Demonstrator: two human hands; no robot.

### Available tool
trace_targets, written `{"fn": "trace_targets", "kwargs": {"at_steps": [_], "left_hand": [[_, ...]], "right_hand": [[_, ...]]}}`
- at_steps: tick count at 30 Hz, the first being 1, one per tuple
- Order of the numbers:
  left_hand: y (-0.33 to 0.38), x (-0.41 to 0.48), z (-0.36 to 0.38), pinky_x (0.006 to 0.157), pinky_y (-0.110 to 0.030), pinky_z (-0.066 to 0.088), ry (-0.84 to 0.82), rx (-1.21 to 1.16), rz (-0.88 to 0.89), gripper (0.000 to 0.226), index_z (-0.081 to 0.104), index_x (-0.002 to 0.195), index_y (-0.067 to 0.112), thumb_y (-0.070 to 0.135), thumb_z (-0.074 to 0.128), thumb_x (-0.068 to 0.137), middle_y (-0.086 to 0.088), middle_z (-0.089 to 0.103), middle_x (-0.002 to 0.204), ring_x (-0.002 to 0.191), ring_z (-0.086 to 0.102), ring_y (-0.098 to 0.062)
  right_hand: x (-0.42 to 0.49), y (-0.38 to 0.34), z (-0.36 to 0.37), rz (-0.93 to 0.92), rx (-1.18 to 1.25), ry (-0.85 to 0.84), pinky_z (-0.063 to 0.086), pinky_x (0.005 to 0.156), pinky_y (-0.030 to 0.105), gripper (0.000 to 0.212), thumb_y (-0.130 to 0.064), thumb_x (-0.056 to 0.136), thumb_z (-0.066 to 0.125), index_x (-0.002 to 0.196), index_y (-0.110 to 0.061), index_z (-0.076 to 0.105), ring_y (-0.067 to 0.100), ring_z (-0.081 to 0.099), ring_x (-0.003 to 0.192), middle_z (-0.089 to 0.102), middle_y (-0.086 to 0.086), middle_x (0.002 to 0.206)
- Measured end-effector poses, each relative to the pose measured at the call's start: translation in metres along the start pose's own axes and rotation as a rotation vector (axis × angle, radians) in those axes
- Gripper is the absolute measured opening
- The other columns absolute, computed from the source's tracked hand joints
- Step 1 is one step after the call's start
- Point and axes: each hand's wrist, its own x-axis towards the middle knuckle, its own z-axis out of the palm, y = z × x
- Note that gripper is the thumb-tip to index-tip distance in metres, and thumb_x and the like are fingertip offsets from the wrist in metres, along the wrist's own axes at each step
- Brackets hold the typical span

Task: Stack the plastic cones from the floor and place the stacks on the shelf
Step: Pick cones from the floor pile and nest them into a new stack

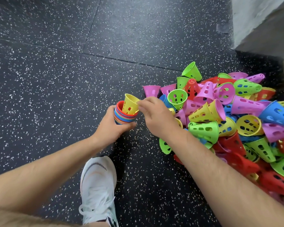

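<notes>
1. Floor (56, 79): dark rubber tiles with white flecks; seams cross its far half.
2. Pile of loose cones (236, 122): perforated plastic in pink, green, yellow, red and blue. It is heaped on the floor along its right edge, with cones lying on their sides and at every angle.
3. Grey block (261, 22): stands at the floor's far right corner, pale and plain-faced.
4. White shoe (97, 189): laced, near the floor's near edge, between the two forearms. Dark stripe markings on its side cannot be read as writing.
5. Left hand (111, 126): fingers and thumb wrapped round the stack, holding it just left of the pile.
6. Right hand (156, 117): thumb and forefinger pinch the yellow cone at its rim; the other fingers are loosely curled.
7. Stack of nested cones (123, 116): multicoloured rims, red uppermost, open mouth up.
8. Yellow cone (129, 104): tilted, with its narrow end inside the stack's mouth.
</notes>
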Motion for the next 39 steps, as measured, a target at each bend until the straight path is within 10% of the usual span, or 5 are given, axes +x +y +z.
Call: {"fn": "trace_targets", "kwargs": {"at_steps": [8,19,39], "left_hand": [[0.006,0.013,0.004,0.08,-0.01,0.047,-0.023,0.03,-0.008,0.07,0.051,0.124,0.022,0.027,0.096,0.071,0.009,0.067,0.109,0.086,0.064,0.01],[0.015,0.039,0.007,0.07,-0.003,0.044,-0.093,0.063,-0.022,0.067,0.05,0.123,0.021,0.026,0.094,0.073,0.005,0.067,0.108,0.079,0.062,0.012],[0.022,0.044,0.021,0.071,-0.006,0.046,-0.132,0.071,-0.049,0.067,0.051,0.121,0.02,0.027,0.095,0.072,0.003,0.068,0.108,0.079,0.064,0.011]], "right_hand": [[0.011,0.001,-0.01,0.204,0.18,-0.106,0.042,0.103,0.034,0.037,-0.038,0.104,0.044,0.135,-0.022,0.056,0.014,0.054,0.118,0.062,-0.003,0.128],[0.096,0.042,-0.018,0.315,-0.503,-0.201,0.037,0.103,0.041,0.043,-0.023,0.098,0.052,0.141,-0.025,0.047,0.031,0.038,0.127,0.049,0.008,0.136],[0.032,0.026,-0.037,0.264,0.155,0.201,0.033,0.096,0.02,0.024,-0.023,0.102,0.054,0.118,-0.016,0.069,0.015,0.051,0.114,0.059,0.005,0.121]]}}
